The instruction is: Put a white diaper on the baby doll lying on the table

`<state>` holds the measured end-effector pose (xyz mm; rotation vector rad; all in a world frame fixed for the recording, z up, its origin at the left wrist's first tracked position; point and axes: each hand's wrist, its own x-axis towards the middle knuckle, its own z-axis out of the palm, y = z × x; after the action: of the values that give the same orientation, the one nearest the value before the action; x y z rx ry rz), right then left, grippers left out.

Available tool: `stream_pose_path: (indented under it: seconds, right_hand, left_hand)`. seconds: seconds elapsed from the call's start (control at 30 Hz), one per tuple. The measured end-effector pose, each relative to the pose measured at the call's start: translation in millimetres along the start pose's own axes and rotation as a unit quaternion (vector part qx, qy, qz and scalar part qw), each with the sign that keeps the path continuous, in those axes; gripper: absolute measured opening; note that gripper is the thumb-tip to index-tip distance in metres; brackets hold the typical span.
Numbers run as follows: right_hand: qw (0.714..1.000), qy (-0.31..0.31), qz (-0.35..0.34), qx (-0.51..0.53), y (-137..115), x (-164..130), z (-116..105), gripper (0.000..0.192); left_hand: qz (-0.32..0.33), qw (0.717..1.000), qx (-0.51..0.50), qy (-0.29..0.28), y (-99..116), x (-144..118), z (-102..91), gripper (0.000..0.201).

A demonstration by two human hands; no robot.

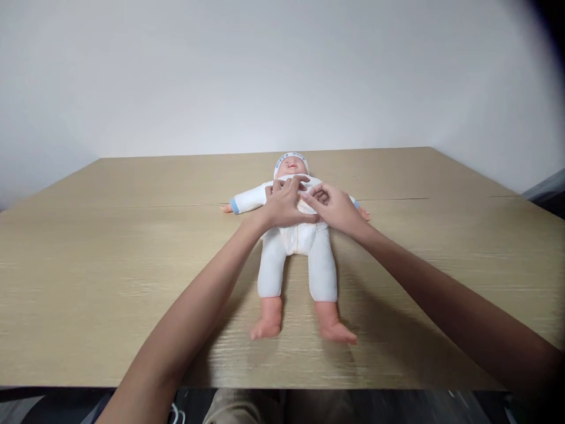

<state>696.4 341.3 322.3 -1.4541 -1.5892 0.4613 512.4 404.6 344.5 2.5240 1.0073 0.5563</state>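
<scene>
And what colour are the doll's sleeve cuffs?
The sleeve cuffs are light blue, clearest in the head view.

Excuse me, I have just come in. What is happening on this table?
A baby doll lies face up on the table. A person's left hand, spread, and right hand, fingers curled, are at the doll's front. What looks like a white diaper covers its hips; I cannot tell whether it is fastened.

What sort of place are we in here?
Likely an indoor room, its exact use unclear: a wood-grain table, a pale wall behind it, and a clothed baby doll lying face-up on the table.
</scene>
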Motion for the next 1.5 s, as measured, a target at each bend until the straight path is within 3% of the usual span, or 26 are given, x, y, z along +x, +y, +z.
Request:
stream_pose_path:
  seconds: [0.07,0.13,0.23,0.3,0.37,0.43,0.53,0.6,0.67,0.73,0.87,0.97,1.13,1.27,1.43,1.5]
  right_hand:
    - [0.994,0.034,-0.104,-0.024,4.3,-22.3,1.0,0.028]
    - [0.982,0.019,-0.183,-0.05,11.2,-41.6,-0.4,0.036]
    - [0.974,-0.017,-0.217,-0.069,18.8,-55.9,-2.4,0.049]
    - [0.972,-0.004,-0.226,-0.07,16.8,-55.1,-3.3,0.049]
    - [0.97,0.027,-0.231,-0.067,8.0,-48.1,-3.2,0.044]
    - [0.968,0.053,-0.236,-0.069,-5.0,-36.3,-0.5,0.031]
    - [0.969,0.057,-0.225,-0.083,-23.5,-12.8,11.5,0.012]
    - [0.978,0.041,-0.186,-0.085,-30.6,3.1,23.8,0.016]
    - [0.987,0.024,-0.13,-0.089,-32.5,15.6,35.6,0.024]
    - [0.991,0.005,-0.094,-0.1,-30.8,23.0,43.8,0.028]
    - [0.988,-0.018,-0.098,-0.114,-25.8,26.2,47.1,0.026]
    - [0.986,-0.04,-0.106,-0.12,-26.4,25.8,44.6,0.029]
    - [0.978,-0.081,-0.127,-0.146,-33.1,26.6,40.9,0.036]
    - [0.982,-0.078,-0.105,-0.139,-36.2,26.0,41.3,0.039]
    - [0.983,-0.03,-0.084,-0.161,-29.4,27.7,46.8,0.039]
    - [0.987,-0.012,-0.076,-0.143,-26.1,29.7,46.6,0.037]
  left_hand:
    - [0.007,0.999,-0.037,-0.01,-4.7,-1.9,-3.9,0.097]
    - [0.042,0.993,-0.108,-0.026,-12.6,-6.3,-10.1,0.094]
    - [0.084,0.965,-0.249,-0.003,-31.5,-21.6,-20.2,0.079]
    - [0.043,0.952,-0.295,0.064,-47.7,-39.4,-25.1,0.06]
    - [-0.039,0.954,-0.261,0.143,-64.3,-61.8,-27.7,0.047]
    - [-0.11,0.964,-0.169,0.176,-78.0,-84.9,-27.4,0.044]
    - [-0.171,0.978,-0.027,0.116,-88.4,-109.5,-22.7,0.044]
    - [-0.188,0.979,0.042,0.059,-89.8,-115.1,-19.3,0.039]
    - [-0.198,0.977,0.078,0.021,-90.3,-113.0,-19.3,0.033]
    - [-0.213,0.976,0.047,0.001,-92.3,-105.9,-23.9,0.031]
    - [-0.23,0.958,-0.165,0.048,-92.5,-81.8,-38.0,0.041]
    - [-0.192,0.939,-0.274,0.078,-78.4,-55.7,-37.3,0.046]
    - [-0.086,0.932,-0.349,0.041,-50.4,-22.2,-18.9,0.05]
    - [-0.06,0.922,-0.379,0.052,-54.0,-23.0,-12.8,0.053]
    - [-0.065,0.879,-0.462,0.094,-68.0,-33.4,-4.4,0.041]
    - [-0.08,0.887,-0.438,0.118,-65.9,-37.1,-0.8,0.041]
